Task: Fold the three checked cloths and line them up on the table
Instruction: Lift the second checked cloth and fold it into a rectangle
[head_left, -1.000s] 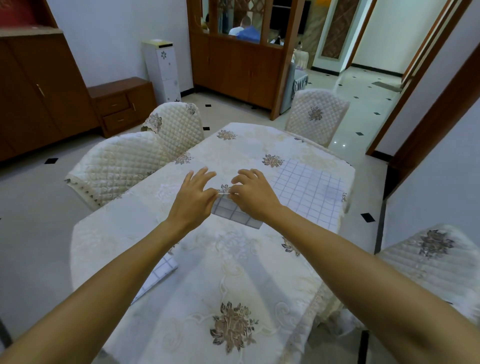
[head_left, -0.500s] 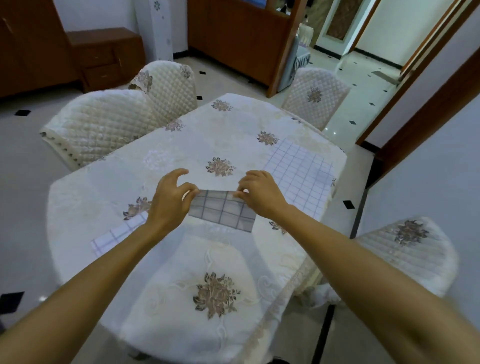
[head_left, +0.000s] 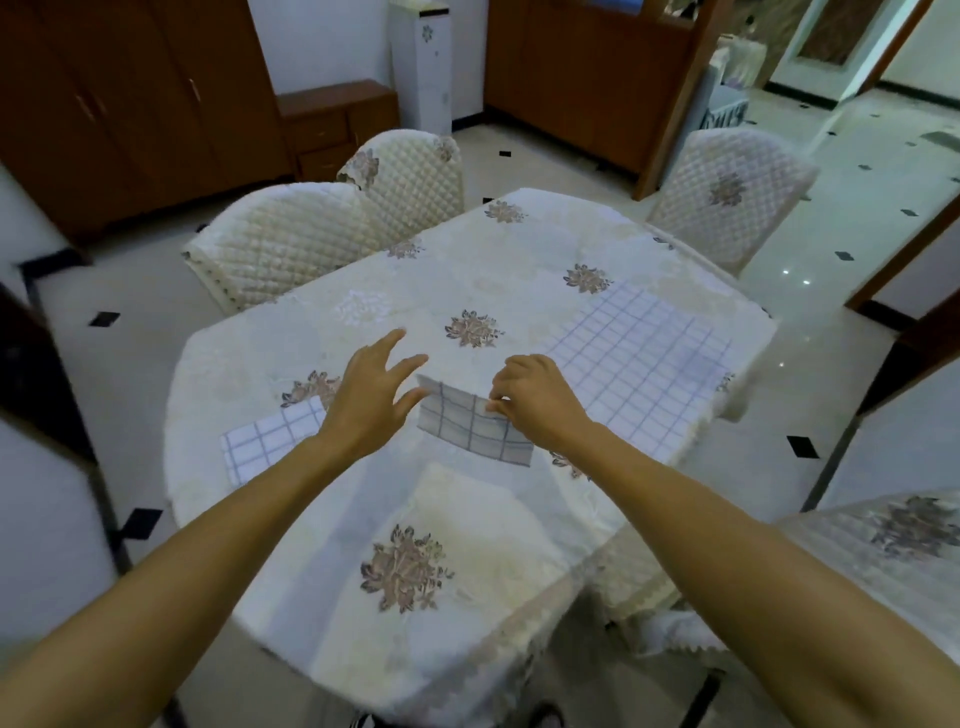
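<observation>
Near the left edge of the table lies one folded cloth, thin and soft. The left hand hovers with fingers spread, holding nothing. The right hand pinches the middle cloth, a small rectangle. By the right edge the third cloth lies flat; it probably needs folding next.

A cream tablecloth with brown flower motifs lies in the middle. Four quilted chairs stand around it: two at left, one far right, one near right. Behind are a wooden wardrobe, a low drawer unit and a narrow white cabinet. The pale floor has black diamond insets.
</observation>
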